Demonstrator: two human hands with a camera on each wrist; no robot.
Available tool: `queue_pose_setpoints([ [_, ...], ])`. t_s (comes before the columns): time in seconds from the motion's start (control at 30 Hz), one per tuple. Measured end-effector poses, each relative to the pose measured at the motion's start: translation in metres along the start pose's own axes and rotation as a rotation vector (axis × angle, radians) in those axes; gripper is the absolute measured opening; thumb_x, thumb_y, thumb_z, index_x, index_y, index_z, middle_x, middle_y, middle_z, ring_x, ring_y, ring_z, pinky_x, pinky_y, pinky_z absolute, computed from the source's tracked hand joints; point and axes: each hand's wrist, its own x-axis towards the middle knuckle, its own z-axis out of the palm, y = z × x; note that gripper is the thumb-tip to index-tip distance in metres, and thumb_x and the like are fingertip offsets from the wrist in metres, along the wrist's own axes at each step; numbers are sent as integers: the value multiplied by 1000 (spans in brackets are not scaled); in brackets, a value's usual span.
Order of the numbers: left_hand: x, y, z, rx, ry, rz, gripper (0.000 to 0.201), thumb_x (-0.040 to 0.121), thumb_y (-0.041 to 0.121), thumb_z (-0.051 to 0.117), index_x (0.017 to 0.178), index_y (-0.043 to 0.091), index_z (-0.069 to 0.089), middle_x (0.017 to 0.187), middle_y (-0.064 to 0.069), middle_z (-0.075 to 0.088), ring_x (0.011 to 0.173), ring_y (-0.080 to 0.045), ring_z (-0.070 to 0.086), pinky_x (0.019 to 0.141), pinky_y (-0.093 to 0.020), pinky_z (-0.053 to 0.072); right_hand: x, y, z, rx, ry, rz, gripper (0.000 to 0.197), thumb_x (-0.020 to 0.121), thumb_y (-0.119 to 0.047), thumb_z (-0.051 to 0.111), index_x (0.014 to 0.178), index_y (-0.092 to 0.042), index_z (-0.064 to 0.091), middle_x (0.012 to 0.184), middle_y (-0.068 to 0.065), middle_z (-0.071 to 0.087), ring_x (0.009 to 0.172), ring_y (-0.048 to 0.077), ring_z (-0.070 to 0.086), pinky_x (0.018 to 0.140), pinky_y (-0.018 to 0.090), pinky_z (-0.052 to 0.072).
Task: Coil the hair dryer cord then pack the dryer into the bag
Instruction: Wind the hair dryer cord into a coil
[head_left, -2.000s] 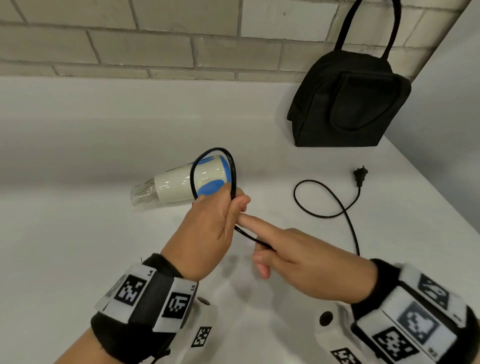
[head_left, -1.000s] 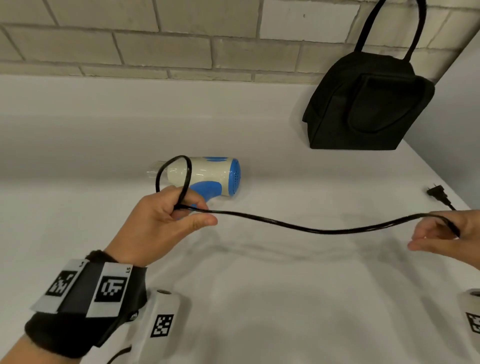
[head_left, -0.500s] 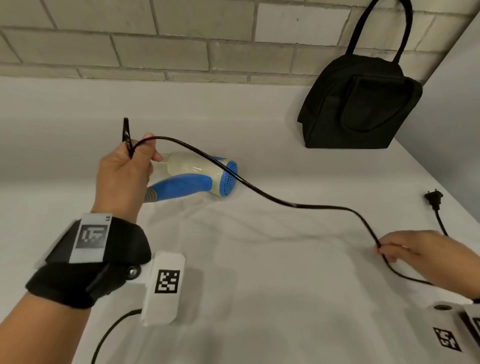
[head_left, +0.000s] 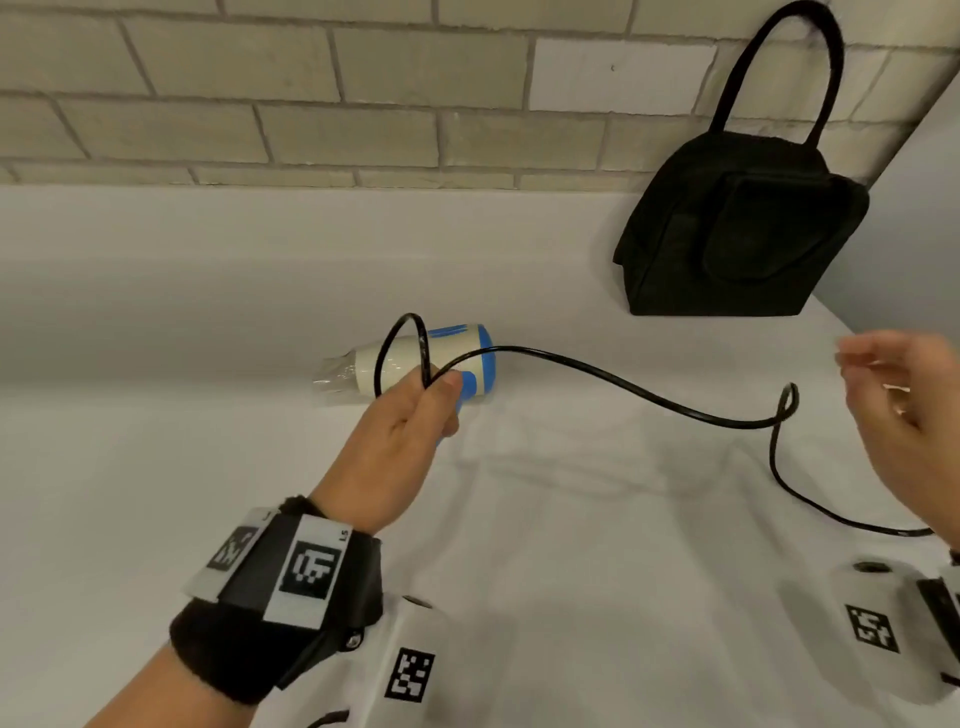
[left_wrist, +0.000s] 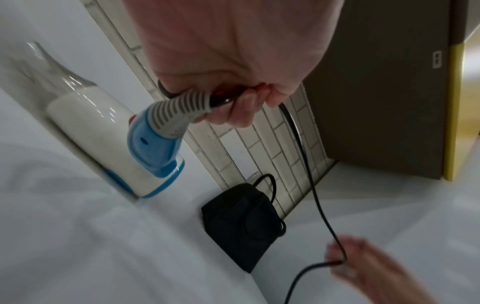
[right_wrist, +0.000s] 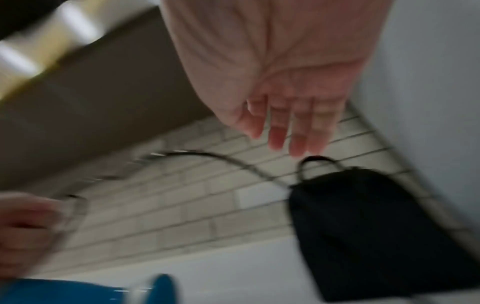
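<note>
The white and blue hair dryer (head_left: 457, 358) lies on its side on the white table (head_left: 545, 597). My left hand (head_left: 434, 397) holds one loop of the black cord (head_left: 649, 397) just in front of it. In the left wrist view those fingers (left_wrist: 233, 111) curl round the cord (left_wrist: 311, 181) next to the grey sleeve at the dryer's (left_wrist: 103, 133) handle. The slack cord sags to the right, kinks, and trails off the right edge. My right hand (head_left: 893, 395) hovers open and blurred beside the kink, its fingers (right_wrist: 291, 127) straight and holding nothing. The plug is out of view.
The black bag (head_left: 743, 228) with a tall handle stands at the back right against the brick wall (head_left: 311, 104); it also shows as the bag (left_wrist: 239, 222) and the bag (right_wrist: 376, 226) in the wrist views. A grey side wall (head_left: 930, 208) closes the right.
My right hand has let go of the cord and risen from the table, now open. My left hand came down and rightward with the loop to the front of the dryer.
</note>
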Motion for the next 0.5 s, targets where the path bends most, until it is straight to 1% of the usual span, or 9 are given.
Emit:
queue_pose_setpoints([
  [0.03, -1, 1, 5, 14, -5, 16, 40, 92, 37, 35, 55, 23, 31, 46, 12, 40, 45, -1, 38, 47, -10, 31, -10, -41, 3, 84, 11, -104, 33, 83, -45, 34, 110, -33, 48, 106, -12, 51, 89, 3, 51, 71, 10, 41],
  [0.1, -2, 1, 14, 16, -30, 42, 40, 93, 32, 32, 54, 22, 31, 44, 11, 38, 44, -1, 37, 48, -10, 31, -29, -93, 17, 108, 3, -426, 44, 86, -35, 40, 125, -14, 42, 121, -4, 44, 111, 8, 40, 94, 15, 33],
  [0.17, -3, 1, 19, 16, -82, 79, 42, 92, 36, 31, 53, 22, 31, 44, 13, 42, 44, -2, 37, 48, -10, 31, -36, -115, 39, 44, -74, -595, 49, 89, -38, 39, 131, -12, 36, 130, 5, 44, 121, 15, 37, 105, 25, 24],
  [0.23, -6, 0, 22, 34, -152, 128, 41, 90, 41, 32, 52, 25, 31, 45, 14, 42, 45, -2, 36, 50, -11, 32, -31, -121, 56, -18, -82, -614, 41, 94, -38, 28, 127, -17, 39, 115, 8, 59, 107, 19, 48, 101, 33, 29],
  [0.3, -10, -2, 22, 39, -216, 137, 41, 85, 47, 32, 50, 27, 31, 44, 13, 40, 46, -3, 35, 50, -13, 32, -22, -122, 61, 91, -61, -605, 33, 96, -32, 26, 116, -20, 49, 85, 6, 64, 79, 21, 55, 78, 34, 45],
  [0.33, -12, -4, 22, 33, -239, 131, 42, 82, 52, 32, 47, 28, 32, 43, 12, 39, 46, -3, 34, 51, -14, 32, -18, -122, 62, 155, -44, -613, 28, 95, -27, 31, 111, -19, 54, 77, 6, 61, 72, 20, 52, 66, 34, 46],
  [0.37, -13, -5, 22, 19, -256, 122, 43, 78, 55, 31, 44, 28, 33, 42, 11, 37, 45, -4, 33, 51, -15, 32, -15, -124, 62, 191, -25, -622, 25, 94, -26, 36, 106, -19, 57, 74, 6, 59, 69, 19, 49, 60, 34, 43],
  [0.43, -14, -6, 23, -36, -274, 99, 47, 75, 57, 31, 40, 27, 31, 39, 9, 32, 44, -7, 29, 50, -17, 29, -6, -128, 66, 236, 8, -642, 27, 93, -30, 39, 99, -17, 63, 71, 4, 59, 67, 17, 46, 61, 31, 39],
  [0.5, -13, -7, 25, -110, -290, 62, 49, 73, 60, 33, 39, 25, 26, 39, 7, 26, 45, -12, 25, 50, -23, 27, 2, -137, 72, 297, 54, -634, 31, 91, -34, 42, 91, -15, 67, 71, -5, 59, 66, 13, 46, 66, 25, 34],
])
